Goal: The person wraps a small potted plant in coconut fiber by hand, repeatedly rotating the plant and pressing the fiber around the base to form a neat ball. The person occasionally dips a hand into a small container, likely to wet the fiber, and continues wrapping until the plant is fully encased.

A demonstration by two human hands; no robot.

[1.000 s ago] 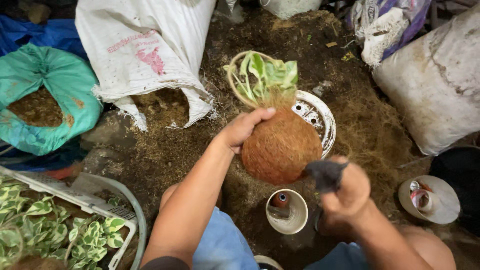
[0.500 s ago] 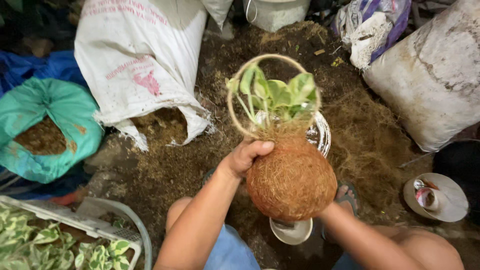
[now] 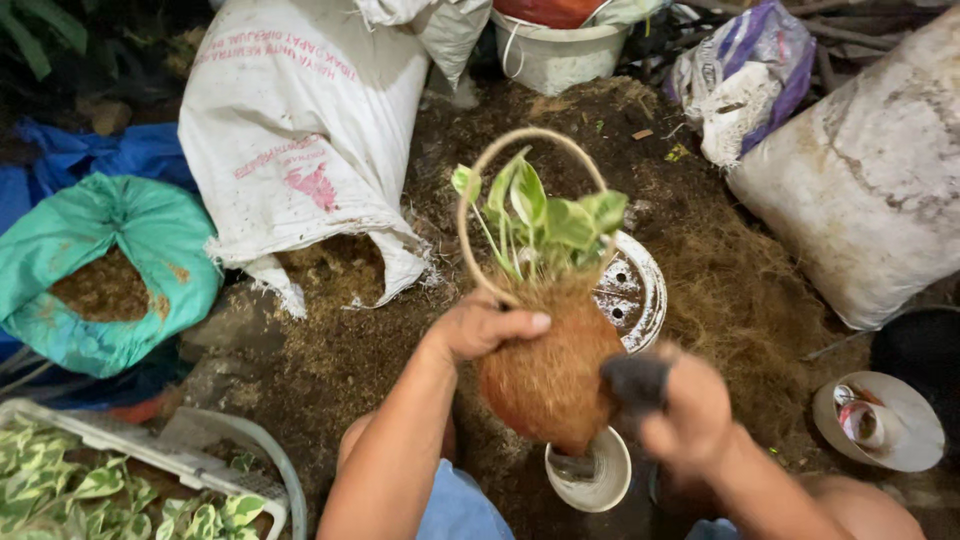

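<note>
Head view: looking down at soil-covered ground, centre of frame
Left hand [image 3: 485, 325]: wrapped on the upper left side of the coir ball [image 3: 550, 375], thumb across its top
Right hand [image 3: 685, 415]: lower right of centre, closed on a dark object [image 3: 635, 380] pressed to the ball's right side
Coir ball: lifted at centre frame, with a leafy plant [image 3: 545, 220] and a hoop handle [image 3: 480, 180] rising from it
White cup [image 3: 590, 475]: just below the ball
White sack [image 3: 300, 140]: upper left, mouth open on the soil
Green bag [image 3: 150, 250]: left edge, holding brown fibre
Tray of plants [image 3: 130, 480]: lower left corner
</note>
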